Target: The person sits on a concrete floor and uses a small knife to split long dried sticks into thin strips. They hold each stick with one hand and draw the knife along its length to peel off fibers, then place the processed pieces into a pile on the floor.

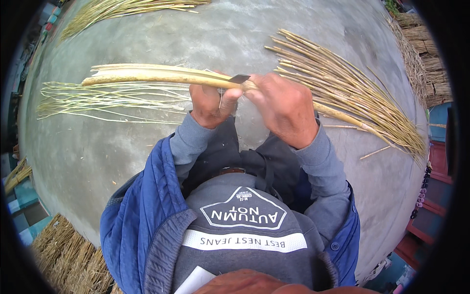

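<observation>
My left hand [211, 104] grips a small knife, whose dark blade [239, 78] rests against a long pale stalk [161, 77]. My right hand [284, 108] is closed around the same stalk just right of the blade. The stalk runs from the far left across both hands and out to the right. Thin peeled strips [107, 98] lie on the grey concrete floor [225, 34] under its left end. A fan of unpeeled stalks [352, 93] lies beside my right hand.
Another bundle of stalks [122, 10] lies at the top left. Dry straw bundles [68, 255] sit at the lower left, and more straw [426, 63] is piled along the right edge. My blue vest and grey sweatshirt fill the bottom.
</observation>
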Available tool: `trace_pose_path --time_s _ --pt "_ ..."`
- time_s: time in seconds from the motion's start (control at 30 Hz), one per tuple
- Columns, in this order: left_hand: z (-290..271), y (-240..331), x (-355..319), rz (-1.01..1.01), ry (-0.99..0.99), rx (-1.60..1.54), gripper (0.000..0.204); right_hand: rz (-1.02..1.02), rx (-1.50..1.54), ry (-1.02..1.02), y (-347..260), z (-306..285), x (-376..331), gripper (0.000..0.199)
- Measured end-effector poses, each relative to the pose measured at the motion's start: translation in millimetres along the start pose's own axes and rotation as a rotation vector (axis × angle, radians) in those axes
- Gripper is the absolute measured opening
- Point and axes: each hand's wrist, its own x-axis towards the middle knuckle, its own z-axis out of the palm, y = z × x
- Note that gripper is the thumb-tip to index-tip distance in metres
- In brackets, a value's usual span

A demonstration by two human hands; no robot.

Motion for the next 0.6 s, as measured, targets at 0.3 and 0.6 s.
trace_pose_path --time_s 0.3,0.6 --pt "9 -2 -20 -0.575 0.14 -0.484 0.054 0.014 0.022 -0.024 20 -9 -5 0.031" --pt "0 10 4 -0.333 0.033 -0.337 0.065 0.01 0.03 -0.071 26 -20 -5 0.029"
